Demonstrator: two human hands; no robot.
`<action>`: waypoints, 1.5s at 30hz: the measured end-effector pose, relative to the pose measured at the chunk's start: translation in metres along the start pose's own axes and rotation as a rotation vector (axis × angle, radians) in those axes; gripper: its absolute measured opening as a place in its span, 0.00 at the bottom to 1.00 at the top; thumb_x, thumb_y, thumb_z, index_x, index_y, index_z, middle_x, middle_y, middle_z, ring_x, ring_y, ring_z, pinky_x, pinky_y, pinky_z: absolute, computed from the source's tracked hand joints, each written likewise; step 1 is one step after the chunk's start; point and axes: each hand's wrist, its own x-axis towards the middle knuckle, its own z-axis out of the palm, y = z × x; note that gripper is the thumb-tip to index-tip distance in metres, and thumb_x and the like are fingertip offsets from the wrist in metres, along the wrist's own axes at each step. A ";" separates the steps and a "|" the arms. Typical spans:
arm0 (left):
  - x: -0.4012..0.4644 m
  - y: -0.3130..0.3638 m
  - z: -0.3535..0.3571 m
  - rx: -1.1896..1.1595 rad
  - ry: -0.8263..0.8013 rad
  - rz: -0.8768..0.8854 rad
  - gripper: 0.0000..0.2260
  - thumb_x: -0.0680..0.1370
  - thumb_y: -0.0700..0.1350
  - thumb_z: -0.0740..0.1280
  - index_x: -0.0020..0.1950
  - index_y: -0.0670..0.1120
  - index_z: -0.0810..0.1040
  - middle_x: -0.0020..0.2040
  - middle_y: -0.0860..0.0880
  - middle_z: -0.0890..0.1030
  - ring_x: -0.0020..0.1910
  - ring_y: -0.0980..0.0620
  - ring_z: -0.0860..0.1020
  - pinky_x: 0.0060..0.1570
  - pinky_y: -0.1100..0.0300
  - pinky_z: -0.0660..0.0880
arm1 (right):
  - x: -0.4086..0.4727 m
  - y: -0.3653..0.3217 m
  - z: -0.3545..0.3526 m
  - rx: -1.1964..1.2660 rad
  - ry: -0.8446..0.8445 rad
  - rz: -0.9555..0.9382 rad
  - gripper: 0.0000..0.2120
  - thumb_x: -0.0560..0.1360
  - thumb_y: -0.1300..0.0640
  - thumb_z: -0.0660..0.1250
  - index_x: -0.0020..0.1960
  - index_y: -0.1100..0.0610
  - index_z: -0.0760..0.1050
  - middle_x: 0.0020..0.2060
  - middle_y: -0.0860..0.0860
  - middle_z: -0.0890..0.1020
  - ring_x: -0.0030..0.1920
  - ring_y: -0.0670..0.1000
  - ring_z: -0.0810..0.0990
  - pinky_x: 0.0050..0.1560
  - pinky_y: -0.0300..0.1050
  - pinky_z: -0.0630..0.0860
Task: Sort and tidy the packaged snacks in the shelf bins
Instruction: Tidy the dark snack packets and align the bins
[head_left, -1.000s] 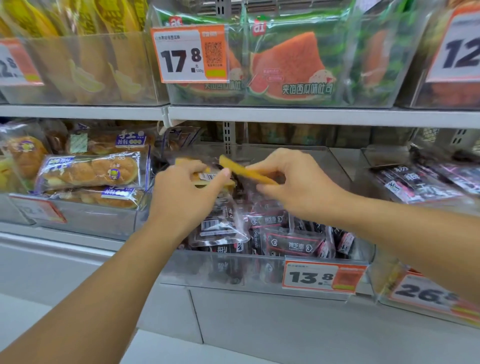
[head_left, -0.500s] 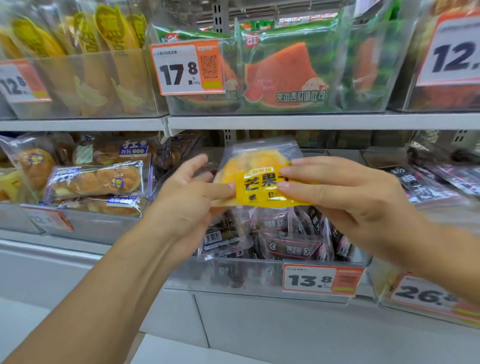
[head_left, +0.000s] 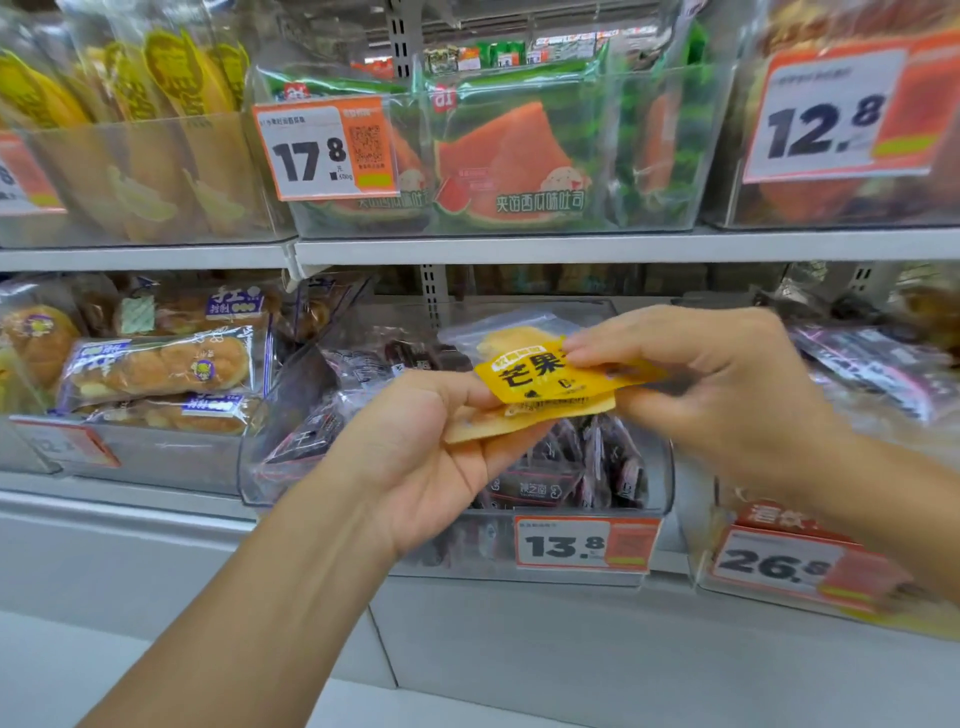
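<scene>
Pinching yellow mango packets, both hands hover before clear shelf bins on grey shelving.

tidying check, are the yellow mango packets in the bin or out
Out: both hands, left hand and right hand, hold the mango packets above the bin.

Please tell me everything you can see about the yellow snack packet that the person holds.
The yellow packet is a small flat plastic pouch with black characters on a yellow label and a clear upper part showing pale yellow food. It lies tilted, in front of the bin of dark packets. The left hand pinches its left edge, the right hand its right edge. A second yellow edge shows just under it, perhaps another packet.
</scene>
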 end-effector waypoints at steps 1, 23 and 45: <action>0.003 -0.002 0.001 -0.001 0.024 -0.022 0.18 0.73 0.29 0.58 0.60 0.33 0.79 0.55 0.36 0.84 0.51 0.43 0.85 0.47 0.57 0.83 | -0.002 0.000 -0.007 0.036 0.044 0.017 0.13 0.70 0.62 0.77 0.54 0.59 0.84 0.51 0.49 0.85 0.53 0.42 0.84 0.56 0.38 0.80; 0.002 -0.015 0.001 -0.266 0.060 -0.100 0.06 0.68 0.38 0.52 0.36 0.44 0.68 0.30 0.50 0.65 0.22 0.56 0.56 0.20 0.66 0.49 | -0.019 -0.034 0.039 0.011 0.234 0.061 0.05 0.73 0.63 0.72 0.43 0.56 0.76 0.53 0.42 0.85 0.49 0.47 0.84 0.47 0.47 0.80; 0.004 0.014 -0.041 -0.023 0.441 -0.023 0.13 0.80 0.32 0.60 0.65 0.36 0.74 0.53 0.35 0.84 0.51 0.38 0.84 0.43 0.47 0.83 | -0.009 0.002 0.046 -0.118 0.184 0.159 0.06 0.68 0.68 0.76 0.40 0.60 0.81 0.44 0.47 0.85 0.47 0.44 0.83 0.48 0.44 0.80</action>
